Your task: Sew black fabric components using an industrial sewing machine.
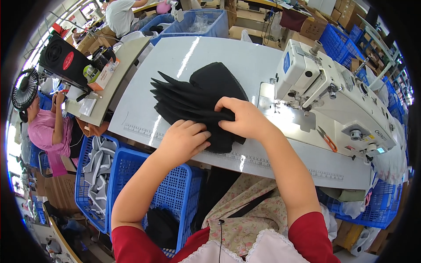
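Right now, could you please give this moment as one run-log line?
left hand: touching black fabric pieces | right hand: pinching them | orange-handled snips: near sewing machine

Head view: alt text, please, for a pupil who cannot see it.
A person's left hand and right hand touch fanned black fabric pieces on a white table. A white sewing machine stands right, a blue basket lower left.

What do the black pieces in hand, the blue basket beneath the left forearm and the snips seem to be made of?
Black pieces: probably matte cloth; thin layers fan and fold softly, fibre unclear.
Blue basket: likely moulded plastic, smooth-looking, with regular perforations.
Snips: greyish blades, apparently metal; solid orange handle, possibly plastic.
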